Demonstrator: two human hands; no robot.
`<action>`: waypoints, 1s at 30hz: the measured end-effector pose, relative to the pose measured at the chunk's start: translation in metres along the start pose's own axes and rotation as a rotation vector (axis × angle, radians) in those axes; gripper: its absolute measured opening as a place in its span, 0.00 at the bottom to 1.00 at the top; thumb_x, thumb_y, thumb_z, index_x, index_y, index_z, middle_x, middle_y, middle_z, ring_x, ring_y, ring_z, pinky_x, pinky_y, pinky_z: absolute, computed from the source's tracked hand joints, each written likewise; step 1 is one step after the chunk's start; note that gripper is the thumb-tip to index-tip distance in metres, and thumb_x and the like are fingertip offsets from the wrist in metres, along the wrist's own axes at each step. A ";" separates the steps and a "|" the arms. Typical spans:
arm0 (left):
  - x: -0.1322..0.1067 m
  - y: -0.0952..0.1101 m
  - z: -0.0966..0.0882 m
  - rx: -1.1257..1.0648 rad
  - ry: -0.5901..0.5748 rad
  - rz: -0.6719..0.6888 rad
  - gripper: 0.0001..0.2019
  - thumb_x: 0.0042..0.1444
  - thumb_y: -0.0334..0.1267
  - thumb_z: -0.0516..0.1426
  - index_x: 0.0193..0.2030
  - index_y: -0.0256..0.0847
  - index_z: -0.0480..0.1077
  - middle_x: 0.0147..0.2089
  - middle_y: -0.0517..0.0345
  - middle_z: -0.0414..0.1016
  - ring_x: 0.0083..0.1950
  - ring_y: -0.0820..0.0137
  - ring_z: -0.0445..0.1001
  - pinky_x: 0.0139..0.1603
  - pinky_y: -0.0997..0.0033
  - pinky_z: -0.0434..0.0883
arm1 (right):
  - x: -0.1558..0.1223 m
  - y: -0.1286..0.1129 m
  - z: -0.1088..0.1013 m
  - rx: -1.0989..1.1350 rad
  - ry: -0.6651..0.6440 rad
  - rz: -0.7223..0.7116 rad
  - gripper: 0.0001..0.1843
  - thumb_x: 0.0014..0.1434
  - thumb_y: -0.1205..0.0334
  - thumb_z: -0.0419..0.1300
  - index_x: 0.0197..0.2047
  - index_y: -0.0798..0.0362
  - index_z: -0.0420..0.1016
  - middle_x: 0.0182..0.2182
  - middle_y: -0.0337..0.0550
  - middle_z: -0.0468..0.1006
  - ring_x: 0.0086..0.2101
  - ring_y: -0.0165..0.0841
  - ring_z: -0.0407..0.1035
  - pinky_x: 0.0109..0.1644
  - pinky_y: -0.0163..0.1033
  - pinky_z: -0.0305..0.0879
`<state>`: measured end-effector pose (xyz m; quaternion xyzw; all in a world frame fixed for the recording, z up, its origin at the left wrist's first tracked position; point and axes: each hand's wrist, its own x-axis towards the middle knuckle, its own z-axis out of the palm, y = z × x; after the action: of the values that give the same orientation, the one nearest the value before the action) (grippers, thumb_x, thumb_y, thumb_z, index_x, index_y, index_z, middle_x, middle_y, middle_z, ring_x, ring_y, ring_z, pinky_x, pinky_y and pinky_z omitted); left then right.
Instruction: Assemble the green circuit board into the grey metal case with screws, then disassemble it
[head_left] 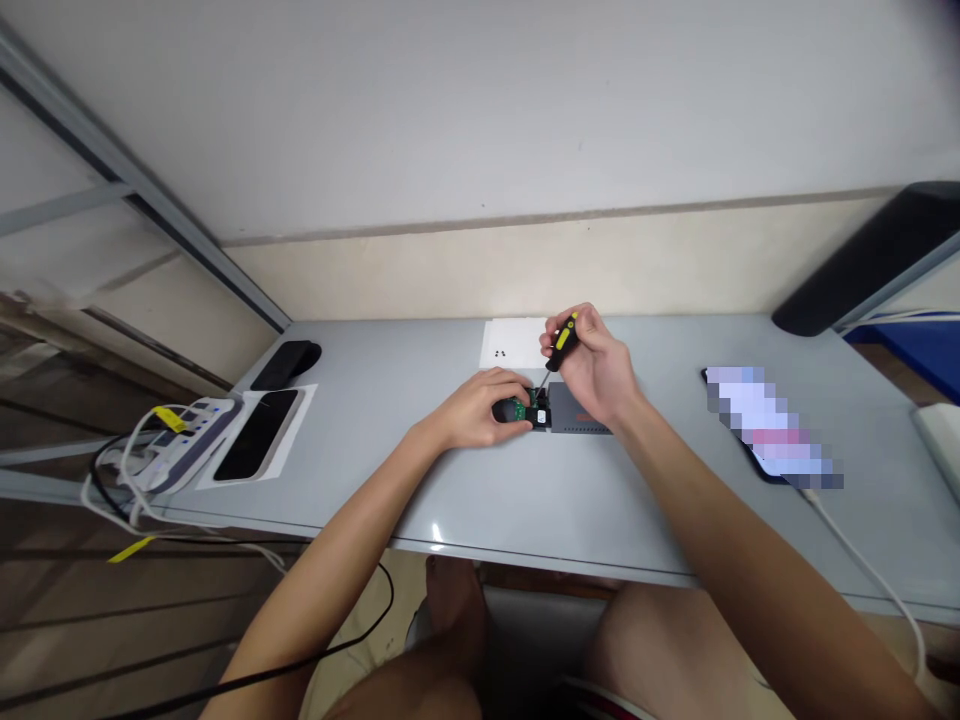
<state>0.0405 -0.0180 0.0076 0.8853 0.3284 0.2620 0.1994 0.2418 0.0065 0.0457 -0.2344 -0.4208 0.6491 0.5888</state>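
My left hand [484, 405] is closed around a small black device [517, 411] with a green circuit board showing, holding it on the grey table [600, 500]. In my right hand [592, 365] is a black and yellow screwdriver [562, 342], gripped with the fingers closed and its tip pointing down at the board. A dark grey box with an orange label [577, 408] lies just right of the device, under my right hand. Behind them, a white sheet of paper [510, 342] carries a few tiny black screws [500, 353].
A phone [772, 428] with a white cable lies at the right. On the left are a black phone on a white pad [259, 435], a black pouch [286, 362] and a white power strip with cables [180, 440]. A black object [870, 255] leans at the far right.
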 end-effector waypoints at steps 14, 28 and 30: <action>0.000 0.000 0.001 0.005 0.012 -0.028 0.06 0.60 0.42 0.65 0.40 0.44 0.75 0.55 0.51 0.82 0.56 0.57 0.79 0.62 0.50 0.74 | -0.005 0.000 0.011 -0.056 -0.019 -0.025 0.20 0.65 0.43 0.67 0.32 0.46 0.66 0.28 0.37 0.68 0.29 0.32 0.63 0.35 0.40 0.64; 0.001 -0.002 0.000 -0.018 0.020 -0.023 0.07 0.59 0.42 0.66 0.41 0.44 0.76 0.55 0.52 0.82 0.56 0.58 0.80 0.63 0.51 0.74 | -0.008 0.002 0.014 -0.018 0.002 -0.010 0.23 0.59 0.41 0.71 0.33 0.45 0.64 0.25 0.34 0.63 0.26 0.31 0.56 0.33 0.39 0.59; 0.000 -0.002 -0.001 -0.019 0.015 -0.028 0.08 0.59 0.43 0.66 0.43 0.44 0.77 0.55 0.52 0.82 0.56 0.59 0.80 0.63 0.51 0.74 | -0.006 0.002 0.010 -0.053 -0.018 -0.017 0.22 0.59 0.45 0.72 0.33 0.45 0.64 0.27 0.35 0.66 0.28 0.31 0.60 0.34 0.39 0.61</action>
<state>0.0392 -0.0162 0.0071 0.8767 0.3398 0.2688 0.2092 0.2338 -0.0022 0.0481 -0.2403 -0.4450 0.6348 0.5841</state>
